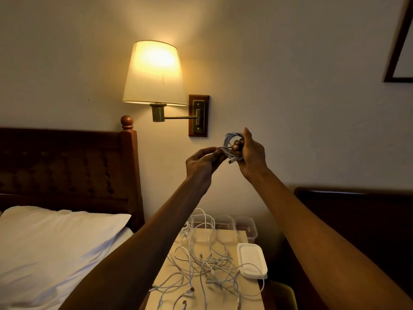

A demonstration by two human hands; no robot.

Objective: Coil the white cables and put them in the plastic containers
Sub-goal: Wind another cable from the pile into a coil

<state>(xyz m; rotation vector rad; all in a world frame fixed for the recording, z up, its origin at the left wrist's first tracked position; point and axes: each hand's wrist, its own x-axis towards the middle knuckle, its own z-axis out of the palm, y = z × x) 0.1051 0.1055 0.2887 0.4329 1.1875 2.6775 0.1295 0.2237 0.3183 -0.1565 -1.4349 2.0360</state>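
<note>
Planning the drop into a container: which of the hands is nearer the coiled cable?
Right. The right hand grips the coiled cable, fingers curled round its loops. The left hand sits just left of it, pinching its loose tail.

Two long forearms, bare from the frame's edge at 7 and 5 o'clock up to the wrists, end in a bare left hand (201, 161) and a bare right hand (252, 154).

Lit wall lamp (154, 73) beside wooden headboard (67, 166)

Picture frame (405, 63) cut by right edge; plastic containers (245, 227) contents unclear.
</note>
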